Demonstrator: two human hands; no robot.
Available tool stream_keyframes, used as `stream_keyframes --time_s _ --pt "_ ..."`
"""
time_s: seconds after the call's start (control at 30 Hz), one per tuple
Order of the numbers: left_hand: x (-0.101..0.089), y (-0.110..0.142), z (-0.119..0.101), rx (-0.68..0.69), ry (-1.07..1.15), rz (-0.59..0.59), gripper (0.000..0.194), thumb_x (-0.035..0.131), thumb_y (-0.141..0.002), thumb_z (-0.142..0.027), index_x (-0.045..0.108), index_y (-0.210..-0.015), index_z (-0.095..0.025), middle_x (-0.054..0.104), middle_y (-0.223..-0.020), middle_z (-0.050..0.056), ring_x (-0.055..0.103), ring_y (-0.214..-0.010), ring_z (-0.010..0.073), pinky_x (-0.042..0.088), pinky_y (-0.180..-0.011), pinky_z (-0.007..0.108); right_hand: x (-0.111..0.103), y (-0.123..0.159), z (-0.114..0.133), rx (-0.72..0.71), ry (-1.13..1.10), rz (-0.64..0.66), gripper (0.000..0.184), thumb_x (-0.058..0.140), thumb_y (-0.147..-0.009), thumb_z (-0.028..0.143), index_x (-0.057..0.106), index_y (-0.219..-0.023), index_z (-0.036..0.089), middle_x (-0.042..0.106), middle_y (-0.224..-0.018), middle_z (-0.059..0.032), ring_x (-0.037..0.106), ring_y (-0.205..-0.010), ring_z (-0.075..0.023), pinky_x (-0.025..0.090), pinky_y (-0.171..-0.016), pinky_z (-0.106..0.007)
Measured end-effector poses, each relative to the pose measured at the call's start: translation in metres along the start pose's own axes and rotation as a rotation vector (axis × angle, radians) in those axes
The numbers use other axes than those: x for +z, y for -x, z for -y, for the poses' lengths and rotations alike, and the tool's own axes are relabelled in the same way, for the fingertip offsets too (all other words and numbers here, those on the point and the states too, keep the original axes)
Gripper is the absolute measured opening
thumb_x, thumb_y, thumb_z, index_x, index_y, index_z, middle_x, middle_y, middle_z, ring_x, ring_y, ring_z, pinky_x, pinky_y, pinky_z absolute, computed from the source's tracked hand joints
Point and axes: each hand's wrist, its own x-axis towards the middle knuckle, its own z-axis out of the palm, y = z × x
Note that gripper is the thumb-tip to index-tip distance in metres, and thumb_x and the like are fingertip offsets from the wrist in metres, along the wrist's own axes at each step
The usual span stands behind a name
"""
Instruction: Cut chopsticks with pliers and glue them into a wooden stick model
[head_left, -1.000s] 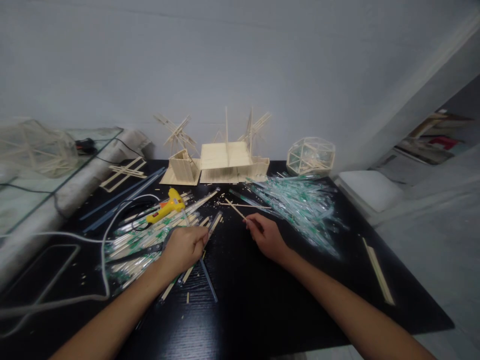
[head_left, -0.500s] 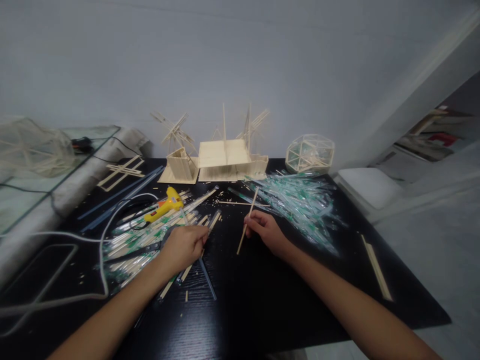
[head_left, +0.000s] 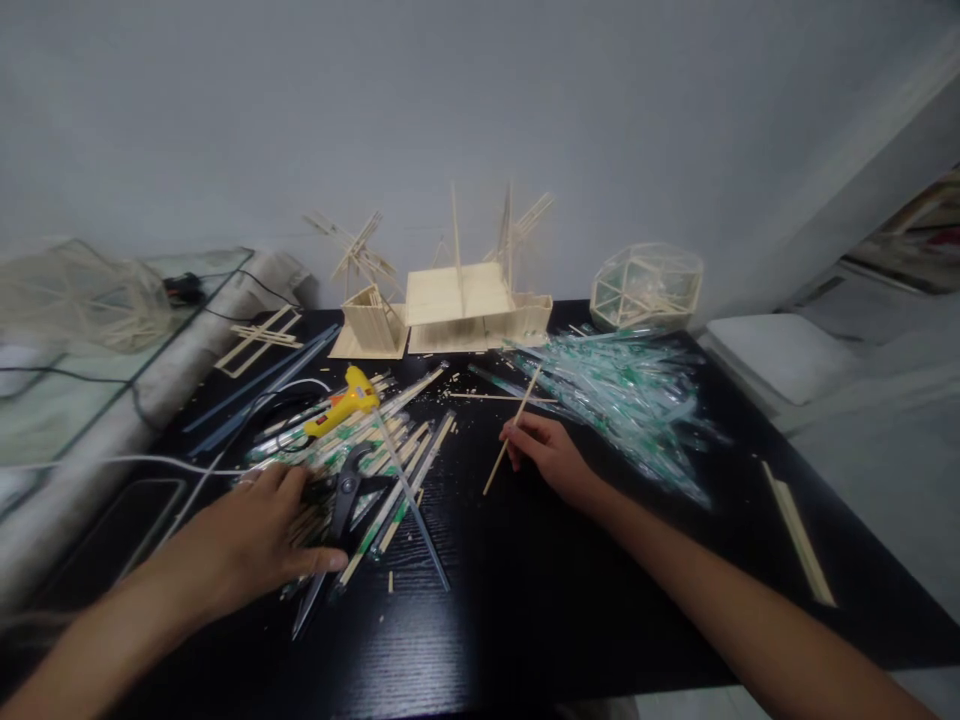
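My right hand (head_left: 551, 455) pinches a thin wooden stick (head_left: 511, 430) that slants over the black table (head_left: 570, 610). My left hand (head_left: 259, 535) lies with fingers spread over a heap of wrapped and bare sticks (head_left: 360, 450), its fingertips beside black scissors (head_left: 337, 510). A yellow glue gun (head_left: 345, 400) rests on the heap just beyond.
Stick-built models (head_left: 450, 300) and a wire-like polyhedron (head_left: 645, 285) stand along the wall. A pile of clear green wrappers (head_left: 630, 400) lies at the right. Cables (head_left: 172, 460) and a glass panel (head_left: 90, 350) sit at the left. A wooden strip (head_left: 799, 530) lies near the right edge.
My left hand has drawn back to the left and opened, uncovering the scissors. My right hand keeps the stick, now slanted more steeply. The view has shifted a little.
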Motion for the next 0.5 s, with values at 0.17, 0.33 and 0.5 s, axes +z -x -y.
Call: stream_keyframes --time_s 0.17,0.33,0.5 --pt "0.022 0.012 0.003 -0.049 -0.077 -0.072 0.09 0.075 -0.064 -0.062 0.059 -0.137 -0.011 0.059 -0.138 0.028 0.062 -0.119 0.0517 0.052 -0.096 0.059 0.001 0.0 0.0 0.016 -0.003 -0.002 0.04 0.07 -0.088 0.056 0.071 -0.087 0.016 0.055 -0.059 0.0042 0.052 -0.05 -0.0105 0.045 -0.051 -0.025" --pt "0.02 0.014 0.006 -0.018 -0.115 -0.065 0.076 0.066 -0.066 -0.036 0.059 -0.139 -0.014 0.067 -0.125 0.024 0.07 -0.103 0.0441 0.055 -0.087 0.054 0.002 0.0 0.001 0.042 -0.097 0.013 0.041 0.072 -0.085 0.057 0.072 -0.086 0.016 0.061 -0.062 0.0013 0.055 -0.053 -0.0114 0.048 -0.051 -0.025" --pt "0.008 0.016 0.007 -0.069 -0.091 -0.111 0.052 0.059 -0.074 -0.043 0.07 -0.115 -0.014 0.073 -0.107 0.02 0.072 -0.089 0.0399 0.056 -0.081 0.054 0.002 -0.001 -0.002 0.059 -0.155 0.009 0.04 0.073 -0.085 0.056 0.072 -0.085 0.016 0.062 -0.061 0.0006 0.057 -0.053 -0.0117 0.049 -0.05 -0.025"
